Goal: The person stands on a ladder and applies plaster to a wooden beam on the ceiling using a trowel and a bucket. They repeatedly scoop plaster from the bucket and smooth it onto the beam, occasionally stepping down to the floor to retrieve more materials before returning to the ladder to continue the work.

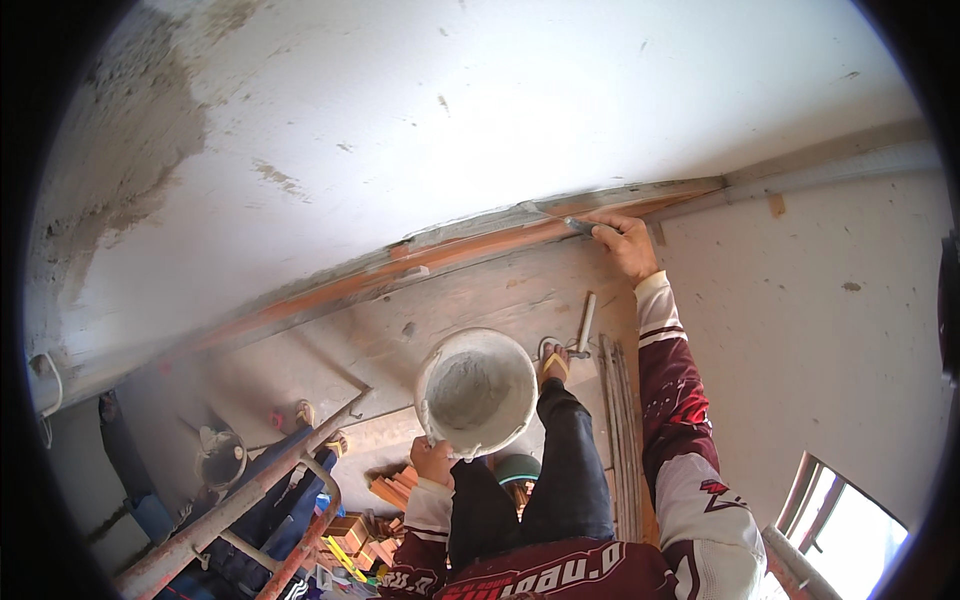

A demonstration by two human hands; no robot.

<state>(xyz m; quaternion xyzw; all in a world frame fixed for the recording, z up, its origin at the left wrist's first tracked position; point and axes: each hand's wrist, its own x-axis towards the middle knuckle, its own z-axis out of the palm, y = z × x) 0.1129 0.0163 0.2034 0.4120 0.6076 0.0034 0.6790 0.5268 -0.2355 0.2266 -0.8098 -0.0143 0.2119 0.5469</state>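
Note:
My left hand (pixel 433 461) grips the near-left rim of a pale bucket (pixel 527 372), fingers closed round the edge. Grey wet mortar (pixel 470 388) coats the inside of the bucket. Stretched out to the far right, my right hand (pixel 627 247) is closed on the dark handle of a small trowel (pixel 578 226). Its thin blade points left and touches, or nearly touches, a strip of grey mortar (pixel 450 232) along the lower edge of the white wall surface (pixel 480 110). An orange-brown band (pixel 340 288) runs just below that strip.
I stand on boards in sandals, beside long poles (pixel 620 430). At left, a rusty scaffold frame (pixel 235 500) rises near another person's blue-trousered legs (pixel 265 465) and a dark bucket (pixel 220 460). Bricks (pixel 350 535) lie below. A window (pixel 840 520) is at lower right.

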